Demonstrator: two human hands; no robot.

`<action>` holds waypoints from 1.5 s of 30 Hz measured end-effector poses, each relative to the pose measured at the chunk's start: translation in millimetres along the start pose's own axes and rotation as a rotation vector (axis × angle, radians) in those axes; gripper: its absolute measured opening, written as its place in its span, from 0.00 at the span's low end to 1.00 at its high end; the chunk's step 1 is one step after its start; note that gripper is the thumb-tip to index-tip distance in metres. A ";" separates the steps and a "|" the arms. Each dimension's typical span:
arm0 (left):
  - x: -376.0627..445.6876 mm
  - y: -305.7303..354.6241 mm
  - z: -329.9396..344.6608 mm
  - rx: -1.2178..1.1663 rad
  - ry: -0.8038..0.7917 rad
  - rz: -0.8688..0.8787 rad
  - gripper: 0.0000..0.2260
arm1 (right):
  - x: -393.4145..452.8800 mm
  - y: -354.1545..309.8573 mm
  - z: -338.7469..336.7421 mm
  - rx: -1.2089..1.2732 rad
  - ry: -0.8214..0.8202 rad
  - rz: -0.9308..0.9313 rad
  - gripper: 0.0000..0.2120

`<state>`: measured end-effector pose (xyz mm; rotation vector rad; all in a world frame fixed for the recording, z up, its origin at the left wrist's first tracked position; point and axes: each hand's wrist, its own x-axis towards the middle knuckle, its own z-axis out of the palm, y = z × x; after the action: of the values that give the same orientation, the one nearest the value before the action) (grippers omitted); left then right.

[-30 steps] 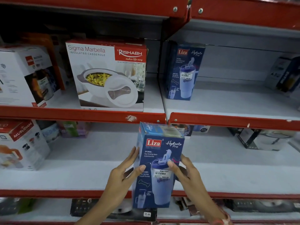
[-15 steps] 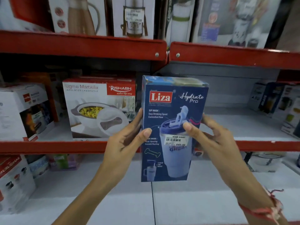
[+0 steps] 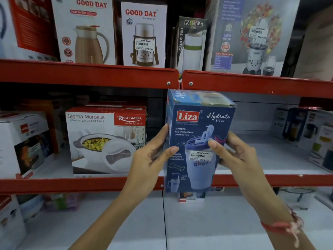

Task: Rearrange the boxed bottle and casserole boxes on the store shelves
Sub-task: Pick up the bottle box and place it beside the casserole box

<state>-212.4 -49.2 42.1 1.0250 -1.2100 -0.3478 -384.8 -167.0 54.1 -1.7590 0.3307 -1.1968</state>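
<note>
I hold a blue Liza Hydrate Pro bottle box upright in front of the middle shelf. My left hand grips its left side and my right hand grips its right side, thumbs on the front. Its base hangs level with the red shelf edge. The white and red Sigma Marbella casserole box stands on the middle shelf just left of my left hand, with another box stacked on it. The second blue bottle box seen before is hidden behind the one I hold.
A white and red box stands left of the casserole box. Kettle boxes sit at the right of the middle shelf. Flask boxes and a blender box line the top shelf. A small box sits on the lower shelf.
Both hands have lifted the blue bottle box from the lower shelf up to the middle shelf level. The view has tilted upward, bringing the top shelf into sight.
</note>
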 end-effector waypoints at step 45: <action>96.6 -110.5 19.3 0.149 -0.045 -0.208 0.26 | 91.6 110.7 -21.5 -0.273 0.133 0.198 0.22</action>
<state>-162.9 -185.4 11.8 1.2830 -1.1857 -0.4503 -328.4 -296.0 18.2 -1.8299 0.7608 -1.1688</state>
